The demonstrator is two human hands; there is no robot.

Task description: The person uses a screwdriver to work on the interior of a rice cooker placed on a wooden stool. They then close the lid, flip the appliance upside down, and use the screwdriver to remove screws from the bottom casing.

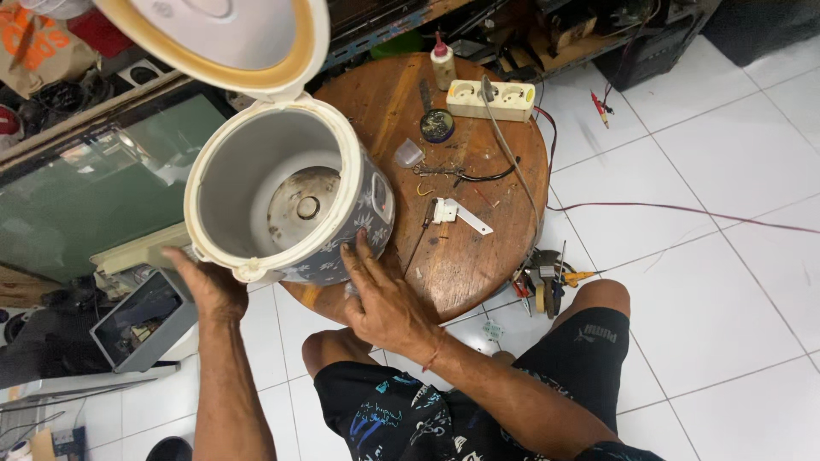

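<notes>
An open rice cooker (256, 183) with a cream rim and grey flowered body is tilted at the near left of a round wooden table (478, 256). Its lid (226, 38) stands swung up, and the heating plate (303, 205) shows inside. My left hand (209, 286) grips the cooker's lower left rim and base. My right hand (384, 303) is pressed flat against its grey side, fingers spread.
On the table lie a white power strip (491, 98), a glue bottle (442, 64), a small round tin (437, 125), a white plastic part (457, 213) and loose wires. Pliers and tools (542, 277) hang at the table's edge. A grey box (141, 320) sits on the floor left.
</notes>
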